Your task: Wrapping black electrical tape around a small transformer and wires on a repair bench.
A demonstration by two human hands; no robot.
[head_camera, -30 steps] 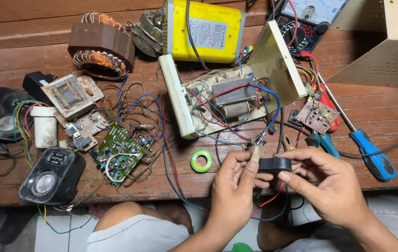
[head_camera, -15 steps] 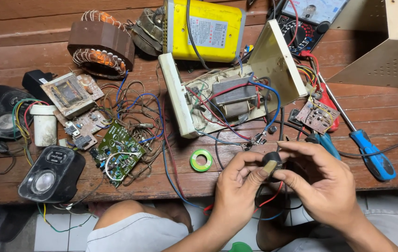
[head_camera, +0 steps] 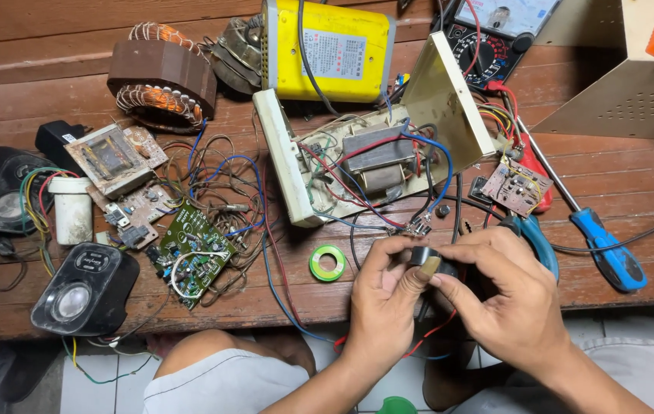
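Note:
Both my hands meet at the front edge of a wooden table (head_camera: pixel 51 92). My left hand (head_camera: pixel 384 303) and my right hand (head_camera: pixel 507 295) pinch a roll of black tape (head_camera: pixel 425 259) between their fingertips, with a short pale strip at its edge. Red and blue wires (head_camera: pixel 426 337) hang under my hands. Just behind them lies an opened cream case (head_camera: pixel 285 165) with a transformer (head_camera: pixel 376 161) and wiring inside. A small green tape roll (head_camera: pixel 327 263) lies on the table left of my left hand.
A blue-handled screwdriver (head_camera: pixel 606 249) and blue-handled pliers (head_camera: pixel 537 241) lie to the right. A green circuit board (head_camera: pixel 189 253), two black speakers (head_camera: pixel 81 291), a white cylinder (head_camera: pixel 72 211), a copper-wound stator (head_camera: pixel 160 77), a yellow box (head_camera: pixel 327 50) and a multimeter (head_camera: pixel 491 34) crowd the table.
My hands have drawn closer together around the black tape roll and shifted slightly. The rest of the table has not changed.

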